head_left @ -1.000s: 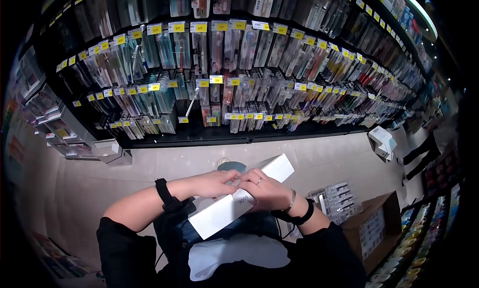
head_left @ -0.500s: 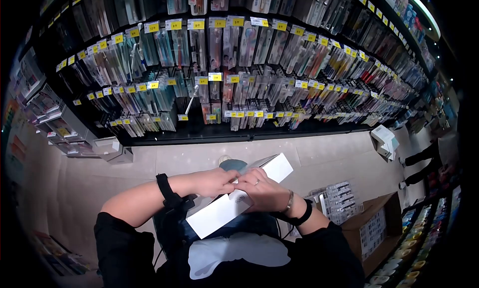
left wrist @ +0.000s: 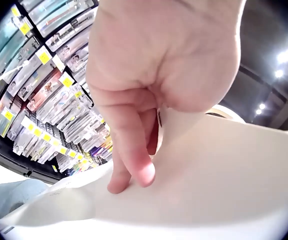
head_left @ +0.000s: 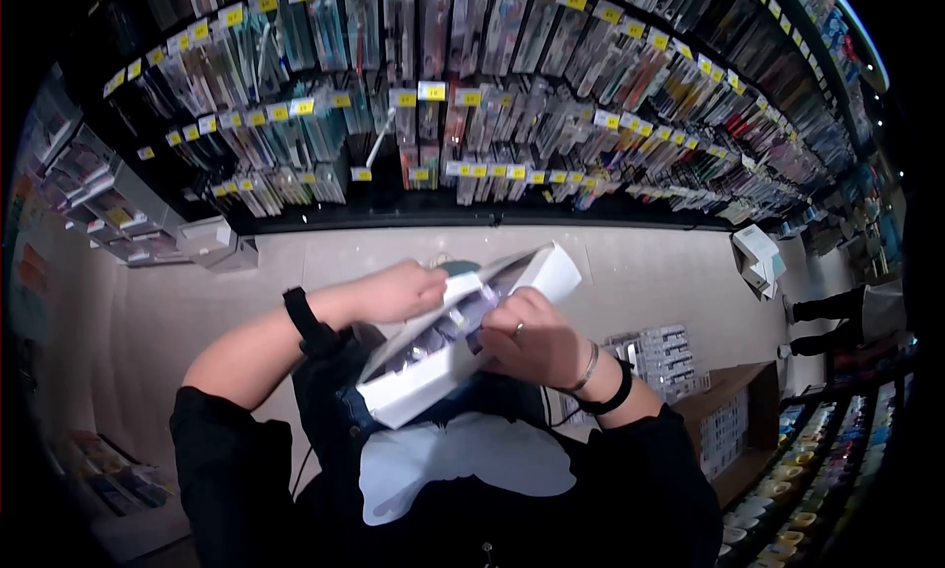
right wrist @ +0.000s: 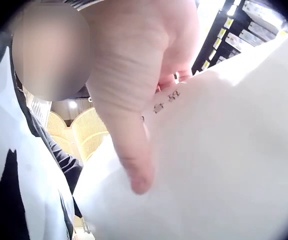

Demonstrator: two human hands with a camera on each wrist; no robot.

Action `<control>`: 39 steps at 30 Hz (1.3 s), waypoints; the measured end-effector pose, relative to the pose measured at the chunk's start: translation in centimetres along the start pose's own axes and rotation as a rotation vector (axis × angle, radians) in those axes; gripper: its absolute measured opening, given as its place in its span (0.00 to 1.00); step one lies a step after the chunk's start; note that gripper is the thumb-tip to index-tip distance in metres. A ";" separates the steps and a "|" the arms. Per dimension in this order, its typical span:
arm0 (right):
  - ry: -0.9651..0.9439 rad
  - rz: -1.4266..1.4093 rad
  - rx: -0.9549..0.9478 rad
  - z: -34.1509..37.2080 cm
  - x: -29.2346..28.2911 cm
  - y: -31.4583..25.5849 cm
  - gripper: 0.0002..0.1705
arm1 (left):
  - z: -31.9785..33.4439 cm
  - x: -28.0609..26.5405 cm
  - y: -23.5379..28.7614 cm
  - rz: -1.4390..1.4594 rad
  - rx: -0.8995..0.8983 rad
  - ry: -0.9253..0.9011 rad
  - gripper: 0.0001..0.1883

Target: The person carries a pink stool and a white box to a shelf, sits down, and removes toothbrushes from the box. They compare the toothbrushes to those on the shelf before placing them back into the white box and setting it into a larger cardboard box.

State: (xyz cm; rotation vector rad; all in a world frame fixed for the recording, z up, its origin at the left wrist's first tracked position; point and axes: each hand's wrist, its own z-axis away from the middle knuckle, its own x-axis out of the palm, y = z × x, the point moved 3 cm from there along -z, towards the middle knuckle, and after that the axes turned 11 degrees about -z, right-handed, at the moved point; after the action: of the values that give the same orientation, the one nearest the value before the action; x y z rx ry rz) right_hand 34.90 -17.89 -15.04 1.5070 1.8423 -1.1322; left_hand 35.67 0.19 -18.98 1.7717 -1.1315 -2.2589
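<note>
A long white box (head_left: pixel 418 389) lies slantwise above the lap, its top open, with clear and purple packages (head_left: pixel 455 322) inside. The left hand (head_left: pixel 394 292) holds the box's far long edge; in the left wrist view that hand (left wrist: pixel 134 100) has its fingertips against a white panel (left wrist: pixel 219 175). At the near side, the right hand (head_left: pixel 532 340) grips the other edge, fingers reaching over into the opening. In the right wrist view the right hand (right wrist: pixel 134 85) lays its thumb along the white outer wall (right wrist: pixel 224 140), fingers bent over the top edge.
Racks of hanging packages (head_left: pixel 472 115) stand ahead. On the floor at right are stacked clear packs (head_left: pixel 658 356) and an open brown carton (head_left: pixel 733 430). White boxes stand by the rack at left (head_left: pixel 219 243) and far right (head_left: pixel 756 258). Another person's legs (head_left: pixel 822 327) show at right.
The box has gone from closed to open, showing its contents. The left hand has moved away from the right hand. The head view has tilted down, so the racks sit higher.
</note>
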 end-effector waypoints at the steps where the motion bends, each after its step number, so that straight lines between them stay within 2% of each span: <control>1: 0.016 -0.011 -0.043 0.3 -0.8 -0.3 0.05 | 0.3 0.0 -0.5 0.044 -0.092 0.000 0.12; 2: 0.037 -0.020 -0.089 0.8 -1.5 -0.8 0.05 | 0.4 0.1 -1.9 0.034 -0.096 0.062 0.12; 3: -0.022 0.009 -0.044 1.3 -1.7 -1.2 0.06 | 0.7 0.0 -2.4 0.097 -0.146 0.019 0.13; 5: -0.131 0.090 0.022 1.5 -1.9 -1.5 0.08 | 1.2 1.3 -2.5 0.076 -0.123 0.037 0.12; 8: -0.267 0.025 0.079 1.2 -0.5 -1.5 0.11 | 1.3 3.1 -2.5 0.052 -0.116 0.078 0.11; 9: -0.224 0.021 0.045 1.5 -0.1 -1.4 0.14 | 1.3 3.3 -2.5 0.027 -0.118 0.101 0.11; 12: -0.351 -0.184 0.182 1.6 0.1 -0.9 0.19 | 1.5 3.0 -1.8 0.054 -0.122 0.126 0.11; 15: -0.303 -0.367 0.219 1.2 -1.3 -0.1 0.16 | 1.0 3.3 -0.4 -0.017 -0.064 0.148 0.09; 18: -0.256 -0.077 0.295 0.5 -1.9 2.1 0.05 | -0.1 3.5 1.0 -0.032 0.010 0.177 0.07; 21: -0.437 0.134 0.380 0.9 -1.0 3.4 0.03 | -1.0 3.5 2.2 -0.019 0.047 0.189 0.06; 24: -0.506 0.159 0.204 0.6 -0.6 3.6 0.03 | -1.6 3.7 2.9 -0.050 0.020 0.147 0.06; 27: -0.542 0.152 0.173 1.1 -1.0 3.8 0.05 | -2.4 3.6 3.3 -0.062 0.061 0.137 0.08; 29: -0.530 0.158 0.086 0.7 -2.1 3.6 0.05 | -2.7 2.9 3.7 -0.061 0.054 0.133 0.09; 33: -0.612 0.342 0.107 1.4 -2.9 3.6 0.04 | -2.7 2.3 5.0 -0.048 0.019 0.152 0.09; 36: -0.576 0.341 0.116 2.0 -2.3 3.2 0.04 | -2.0 2.5 5.7 -0.059 0.016 0.146 0.09; 39: -0.526 0.290 0.019 1.7 -2.1 2.7 0.04 | -1.0 2.5 5.6 -0.040 0.010 0.144 0.09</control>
State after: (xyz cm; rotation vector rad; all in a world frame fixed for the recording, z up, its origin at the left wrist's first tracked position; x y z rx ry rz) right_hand 37.79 -20.36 -15.03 1.2746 1.2228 -1.2536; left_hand 33.59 -5.54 -17.90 1.9413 -1.0923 -2.1099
